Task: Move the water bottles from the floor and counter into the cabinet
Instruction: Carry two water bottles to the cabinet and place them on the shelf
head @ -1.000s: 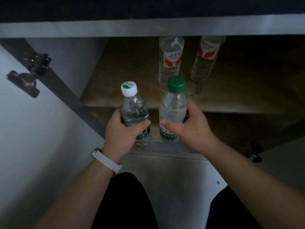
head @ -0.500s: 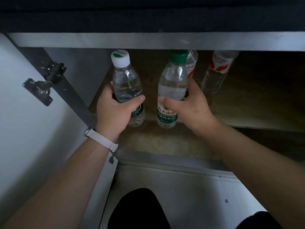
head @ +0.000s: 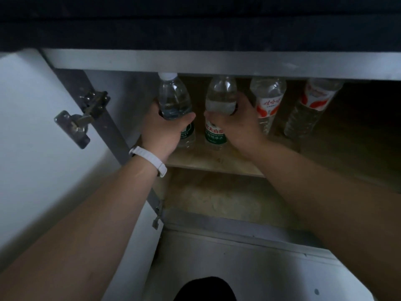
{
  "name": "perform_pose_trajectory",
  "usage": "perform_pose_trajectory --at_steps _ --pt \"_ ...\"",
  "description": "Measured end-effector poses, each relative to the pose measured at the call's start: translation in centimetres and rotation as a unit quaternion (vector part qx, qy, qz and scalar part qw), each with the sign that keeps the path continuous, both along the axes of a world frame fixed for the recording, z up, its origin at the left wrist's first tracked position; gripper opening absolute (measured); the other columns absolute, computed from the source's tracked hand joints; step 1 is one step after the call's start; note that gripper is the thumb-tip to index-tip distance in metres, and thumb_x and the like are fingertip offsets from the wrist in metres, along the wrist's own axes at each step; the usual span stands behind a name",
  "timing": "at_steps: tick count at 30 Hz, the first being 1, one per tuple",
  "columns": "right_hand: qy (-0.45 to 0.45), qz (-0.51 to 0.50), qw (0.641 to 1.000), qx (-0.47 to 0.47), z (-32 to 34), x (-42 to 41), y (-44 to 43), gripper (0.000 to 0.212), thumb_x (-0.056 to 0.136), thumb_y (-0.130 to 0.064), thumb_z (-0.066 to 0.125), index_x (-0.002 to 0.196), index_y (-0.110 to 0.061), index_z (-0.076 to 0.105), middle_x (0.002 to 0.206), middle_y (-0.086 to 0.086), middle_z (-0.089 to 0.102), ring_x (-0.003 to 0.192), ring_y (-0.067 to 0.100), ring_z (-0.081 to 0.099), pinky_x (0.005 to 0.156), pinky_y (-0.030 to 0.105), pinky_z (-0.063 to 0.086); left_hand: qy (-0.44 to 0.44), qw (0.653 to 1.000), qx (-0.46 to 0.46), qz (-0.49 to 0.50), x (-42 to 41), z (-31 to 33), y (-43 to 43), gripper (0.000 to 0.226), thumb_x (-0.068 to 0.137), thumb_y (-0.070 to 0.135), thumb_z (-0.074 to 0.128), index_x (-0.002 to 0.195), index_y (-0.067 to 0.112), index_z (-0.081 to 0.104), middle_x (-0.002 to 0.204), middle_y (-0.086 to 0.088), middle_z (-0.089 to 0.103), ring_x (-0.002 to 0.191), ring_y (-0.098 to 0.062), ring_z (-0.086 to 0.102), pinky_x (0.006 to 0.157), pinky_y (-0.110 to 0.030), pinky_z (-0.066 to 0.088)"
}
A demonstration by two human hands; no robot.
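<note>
I see my left hand (head: pixel 167 129) gripping the white-capped bottle (head: pixel 173 98) and my right hand (head: pixel 236 124) gripping the green-labelled bottle (head: pixel 220 94). Both are upright over the shelf (head: pixel 217 160), necks toward 12 o'clock under the top rail (head: pixel 217 64). Red-labelled bottles (head: pixel 269 98) crowd 3 o'clock, with open shelf beyond.

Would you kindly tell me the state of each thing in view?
Cabinet door: open.
Left hand: grips white-capped bottle, upright.
Right hand: grips green-labelled bottle, upright.
Red-labelled bottle beside right hand: stands on shelf, unheld.
Rightmost red-labelled bottle: stands on shelf, unheld.
</note>
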State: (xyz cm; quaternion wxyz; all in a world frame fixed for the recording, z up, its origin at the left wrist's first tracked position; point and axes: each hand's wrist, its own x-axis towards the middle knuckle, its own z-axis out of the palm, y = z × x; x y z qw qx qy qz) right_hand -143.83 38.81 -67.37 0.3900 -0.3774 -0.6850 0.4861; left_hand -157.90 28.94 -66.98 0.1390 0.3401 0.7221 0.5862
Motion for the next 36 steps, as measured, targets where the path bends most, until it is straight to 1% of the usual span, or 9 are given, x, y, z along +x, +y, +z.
perform_pose_trajectory --at_steps 4,10,15,18,21,24,27,30,36 --pt "-0.008 -0.011 1.000 0.026 -0.8 -0.9 0.6 0.073 0.073 -0.036 0.084 0.133 -0.021 0.046 0.119 -0.007 0.064 0.100 0.001 0.059 0.082 0.020 0.049 0.021 0.999 -0.028 -0.026 -0.9 -0.7 0.6 0.055 0.075 0.038 0.085 0.122 0.027 0.059 0.108 0.019 0.068 0.100 0.001 0.064 0.088 -0.029 0.055" --pt "-0.062 0.003 0.998 0.007 -3.1 -0.5 0.3 0.068 0.076 -0.031 0.084 0.131 -0.020 0.045 0.115 -0.012 0.058 0.105 0.006 0.058 0.091 0.027 0.051 0.049 0.996 -0.058 -0.041 -2.0 -2.2 0.6 0.061 0.074 0.039 0.085 0.128 0.028 0.057 0.122 0.013 0.068 0.110 -0.007 0.065 0.099 -0.038 0.054" --pt "-0.099 0.004 0.995 -0.017 -3.1 -0.3 0.2 0.072 0.075 -0.036 0.084 0.133 -0.017 0.046 0.129 -0.004 0.061 0.112 0.011 0.059 0.095 0.029 0.050 0.063 0.993 -0.082 -0.055 -2.1 -2.2 0.1 0.060 0.075 0.042 0.084 0.128 0.031 0.059 0.123 0.014 0.069 0.111 -0.007 0.065 0.100 -0.038 0.053" --pt "-0.126 0.021 0.992 -0.022 -2.9 0.6 -0.4 0.077 0.072 -0.041 0.085 0.135 -0.018 0.047 0.131 -0.004 0.062 0.115 0.012 0.060 0.093 0.028 0.050 0.061 0.994 -0.067 -0.066 -1.4 -3.0 -0.9 0.060 0.080 0.032 0.081 0.135 0.027 0.056 0.128 0.012 0.067 0.116 -0.007 0.063 0.102 -0.034 0.051" --pt "-0.123 0.031 0.992 -0.020 -2.3 1.9 -1.2 0.064 0.078 -0.034 0.082 0.132 -0.019 0.052 0.123 -0.007 0.064 0.106 0.007 0.060 0.084 0.020 0.048 0.082 0.992 -0.051 -0.084 -0.4 -3.9 -2.5 0.062 0.084 0.030 0.078 0.139 0.031 0.048 0.140 0.013 0.058 0.128 -0.006 0.054 0.109 -0.036 0.044" --pt "-0.128 0.046 0.991 -0.006 -1.3 3.7 -2.6 0.048 0.086 -0.034 0.073 0.127 -0.019 0.055 0.118 -0.008 0.064 0.104 0.007 0.060 0.088 0.025 0.051 0.135 0.984 -0.076 -0.092 1.0 -4.5 -4.6 0.070 0.086 0.038 0.073 0.147 0.031 0.039 0.149 0.009 0.048 0.137 -0.009 0.045 0.113 -0.036 0.038" --pt "-0.174 0.061 0.982 0.051 -0.7 6.0 -4.4 0.050 0.091 -0.038 0.066 0.136 -0.023 0.050 0.119 -0.015 0.054 0.107 0.002 0.052 0.090 0.022 0.044 0.233 0.957 -0.130 -0.113 2.6 -4.0 -6.3 0.066 0.091 0.038 0.068 0.149 0.025 0.040 0.148 0.002 0.048 0.135 -0.016 0.045 0.109 -0.037 0.040" --pt "-0.253 0.075 0.953 0.148 -0.3 8.5 -5.6 0.058 0.093 -0.045 0.060 0.145 -0.025 0.042 0.136 -0.005 0.053 0.119 0.012 0.051 0.087 0.022 0.038 0.363 0.905 -0.164 -0.148 4.2 -2.5 -7.2 0.057 0.094 0.039 0.063 0.146 0.020 0.048 0.146 -0.003 0.051 0.133 -0.022 0.047 0.107 -0.039 0.041" --pt "-0.364 0.098 0.891 0.251 2.2 13.5 -7.1 0.055 0.091 -0.051 0.051 0.137 -0.021 0.052 0.133 0.004 0.057 0.119 0.027 0.053 0.092 0.042 0.050 0.504 0.827 -0.168 -0.186 7.7 1.4 -8.0 0.052 0.091 0.041 0.058 0.136 0.014 0.059 0.140 -0.011 0.057 0.125 -0.035 0.053 0.097 -0.049 0.049"
